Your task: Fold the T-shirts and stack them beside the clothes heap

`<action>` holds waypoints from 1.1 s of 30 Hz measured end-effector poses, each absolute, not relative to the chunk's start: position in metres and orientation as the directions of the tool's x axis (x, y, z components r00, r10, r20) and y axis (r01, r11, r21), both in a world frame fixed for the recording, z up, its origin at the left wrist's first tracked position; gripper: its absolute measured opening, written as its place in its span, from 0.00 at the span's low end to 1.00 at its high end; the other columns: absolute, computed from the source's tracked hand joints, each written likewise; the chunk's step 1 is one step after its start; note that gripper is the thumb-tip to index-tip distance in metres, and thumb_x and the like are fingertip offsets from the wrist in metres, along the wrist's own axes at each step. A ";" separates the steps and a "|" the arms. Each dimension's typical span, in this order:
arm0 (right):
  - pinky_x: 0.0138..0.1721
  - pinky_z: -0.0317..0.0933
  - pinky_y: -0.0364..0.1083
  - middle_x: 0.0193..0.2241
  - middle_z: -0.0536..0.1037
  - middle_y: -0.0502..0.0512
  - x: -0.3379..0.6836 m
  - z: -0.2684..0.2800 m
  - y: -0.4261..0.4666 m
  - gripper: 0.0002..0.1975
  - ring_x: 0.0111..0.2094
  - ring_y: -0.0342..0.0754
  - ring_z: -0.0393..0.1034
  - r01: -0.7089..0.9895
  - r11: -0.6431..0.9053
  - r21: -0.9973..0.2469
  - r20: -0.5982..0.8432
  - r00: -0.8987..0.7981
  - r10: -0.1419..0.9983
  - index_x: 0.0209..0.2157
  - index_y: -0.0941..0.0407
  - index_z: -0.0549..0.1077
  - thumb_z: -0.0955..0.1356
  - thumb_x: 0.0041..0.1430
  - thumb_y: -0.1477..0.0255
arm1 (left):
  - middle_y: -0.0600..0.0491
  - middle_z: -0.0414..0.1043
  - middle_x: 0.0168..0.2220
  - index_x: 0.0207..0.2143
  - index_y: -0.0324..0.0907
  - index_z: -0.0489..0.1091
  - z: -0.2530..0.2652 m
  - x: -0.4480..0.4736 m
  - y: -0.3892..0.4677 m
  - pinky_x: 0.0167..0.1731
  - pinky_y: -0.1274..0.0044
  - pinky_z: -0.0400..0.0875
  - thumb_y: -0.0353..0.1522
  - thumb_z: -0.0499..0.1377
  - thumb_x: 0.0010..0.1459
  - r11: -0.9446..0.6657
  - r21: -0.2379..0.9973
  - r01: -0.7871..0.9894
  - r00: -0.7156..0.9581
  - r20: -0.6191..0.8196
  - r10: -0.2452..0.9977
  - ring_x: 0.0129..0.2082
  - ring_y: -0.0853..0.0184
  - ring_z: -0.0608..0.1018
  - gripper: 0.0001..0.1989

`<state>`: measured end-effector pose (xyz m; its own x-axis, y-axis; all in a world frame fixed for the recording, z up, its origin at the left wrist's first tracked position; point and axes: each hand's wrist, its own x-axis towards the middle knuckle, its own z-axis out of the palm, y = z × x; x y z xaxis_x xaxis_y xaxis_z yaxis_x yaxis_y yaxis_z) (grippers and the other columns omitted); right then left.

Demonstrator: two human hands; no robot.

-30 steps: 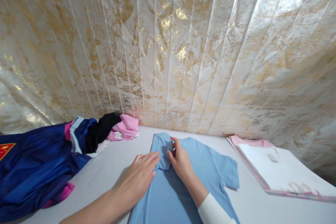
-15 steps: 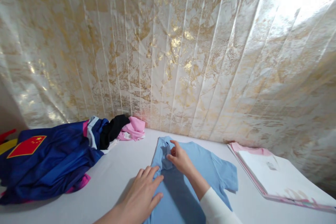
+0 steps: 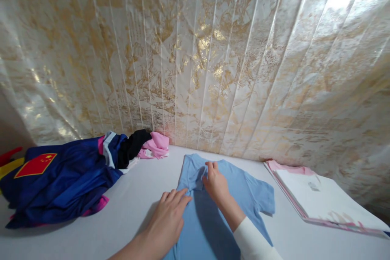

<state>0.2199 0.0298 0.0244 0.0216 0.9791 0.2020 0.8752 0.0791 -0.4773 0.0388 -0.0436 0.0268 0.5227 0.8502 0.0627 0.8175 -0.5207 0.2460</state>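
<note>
A light blue T-shirt [image 3: 202, 215] lies on the white surface in front of me, its left side folded inward. Along the fold, my left hand [image 3: 170, 211] has its fingers closed on the cloth near the shirt's left edge. My right hand [image 3: 215, 183] pinches the folded-over left sleeve [image 3: 198, 176], a little farther in and higher up. The other sleeve [image 3: 263, 197] lies spread out to the right. My left fingertips partly hide the cloth under them.
To the left is a heap of clothes: a dark blue garment [image 3: 67, 183] with a red patch, a black piece [image 3: 132, 148] and a pink piece [image 3: 157, 144]. Folded white and pink garments [image 3: 329, 199] are stacked at right. A gold-patterned curtain [image 3: 195, 57] hangs behind.
My right hand has moved slightly right, drawing the sleeve cloth inward across the shirt. My left thumb has come in toward the fingers. The view has shifted slightly.
</note>
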 end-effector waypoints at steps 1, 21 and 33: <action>0.40 0.63 0.46 0.52 0.68 0.67 0.219 0.028 0.024 0.22 0.44 0.52 0.72 0.878 0.119 -0.464 0.218 -0.017 0.976 0.51 0.56 0.64 0.63 0.54 0.82 | 0.47 0.61 0.61 0.56 0.42 0.65 0.026 0.037 -0.047 0.56 0.62 0.58 0.20 0.50 0.48 -0.531 0.257 0.808 0.530 0.076 0.844 0.58 0.57 0.65 0.31; 0.42 0.60 0.40 0.39 0.73 0.51 0.198 0.029 -0.147 0.19 0.41 0.44 0.69 0.532 0.569 -0.627 0.100 -0.669 0.736 0.40 0.52 0.74 0.64 0.51 0.87 | 0.53 0.69 0.40 0.37 0.44 0.66 0.026 -0.032 -0.164 0.46 0.75 0.64 0.22 0.52 0.59 -0.676 0.445 0.587 0.682 0.178 0.709 0.41 0.65 0.70 0.09; 0.42 0.60 0.43 0.38 0.74 0.51 0.187 0.006 -0.144 0.16 0.38 0.45 0.67 0.439 0.719 -0.539 0.270 -0.718 0.641 0.37 0.50 0.77 0.67 0.51 0.84 | 0.55 0.70 0.35 0.36 0.46 0.68 0.018 -0.041 -0.172 0.44 0.75 0.66 0.22 0.51 0.55 -0.720 0.222 0.658 0.653 0.309 0.692 0.36 0.65 0.72 0.12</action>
